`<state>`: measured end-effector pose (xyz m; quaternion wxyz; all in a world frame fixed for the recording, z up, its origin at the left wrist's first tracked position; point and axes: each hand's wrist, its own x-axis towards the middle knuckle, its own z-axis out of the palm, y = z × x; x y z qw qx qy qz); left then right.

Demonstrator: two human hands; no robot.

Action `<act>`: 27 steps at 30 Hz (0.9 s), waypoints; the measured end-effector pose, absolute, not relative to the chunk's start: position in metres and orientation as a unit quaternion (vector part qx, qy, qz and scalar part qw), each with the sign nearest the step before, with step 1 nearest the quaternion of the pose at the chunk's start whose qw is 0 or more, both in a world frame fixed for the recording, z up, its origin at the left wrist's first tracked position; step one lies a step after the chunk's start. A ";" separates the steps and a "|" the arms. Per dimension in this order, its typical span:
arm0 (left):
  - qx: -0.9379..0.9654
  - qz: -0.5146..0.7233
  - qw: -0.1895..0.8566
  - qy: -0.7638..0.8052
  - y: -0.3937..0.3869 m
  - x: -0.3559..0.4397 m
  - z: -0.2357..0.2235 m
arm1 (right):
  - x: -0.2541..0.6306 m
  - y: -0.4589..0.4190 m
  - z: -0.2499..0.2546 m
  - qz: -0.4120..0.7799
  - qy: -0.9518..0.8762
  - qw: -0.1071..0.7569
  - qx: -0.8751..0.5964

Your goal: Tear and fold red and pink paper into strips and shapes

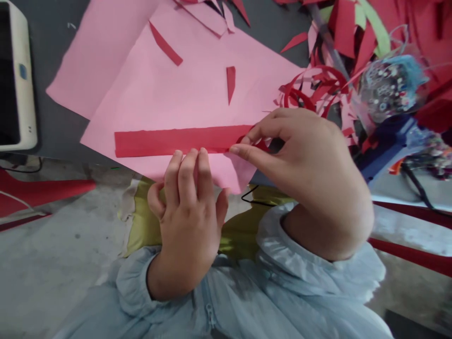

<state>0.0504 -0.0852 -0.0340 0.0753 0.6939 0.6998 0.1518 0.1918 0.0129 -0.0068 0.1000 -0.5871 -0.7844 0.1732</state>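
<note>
A long red paper strip lies across a large pink paper sheet near the table's front edge. My left hand rests with its fingers stretched out, the fingertips on the pink sheet at the strip's lower edge. At the strip's right end, my right hand is closed, thumb and forefinger pinching the red paper. A bit of red paper curls up under that hand, partly hidden by the fingers. Below the pinch, the front edge of the pink sheet bends over the table edge.
Small red scraps lie on the pink sheet. Curled red and pink paper shreds heap at right, beside a clear bag of beads and a dark blue tool. A white-framed device stands at far left.
</note>
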 end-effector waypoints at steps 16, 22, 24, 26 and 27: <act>0.690 0.150 0.066 0.705 -0.083 0.052 -0.035 | 0.180 0.015 -0.005 0.160 -0.775 0.038 -0.609; 0.697 0.140 0.057 0.701 -0.083 0.053 -0.034 | 0.178 0.016 -0.005 0.152 -0.778 0.020 -0.610; 0.697 0.138 0.049 0.702 -0.083 0.054 -0.034 | 0.179 0.015 -0.005 0.155 -0.778 0.018 -0.609; 0.692 0.138 0.045 0.707 -0.083 0.056 -0.034 | 0.179 0.014 -0.005 0.159 -0.776 0.016 -0.611; 0.691 0.139 0.047 0.708 -0.083 0.057 -0.034 | 0.178 0.014 -0.005 0.160 -0.775 0.018 -0.611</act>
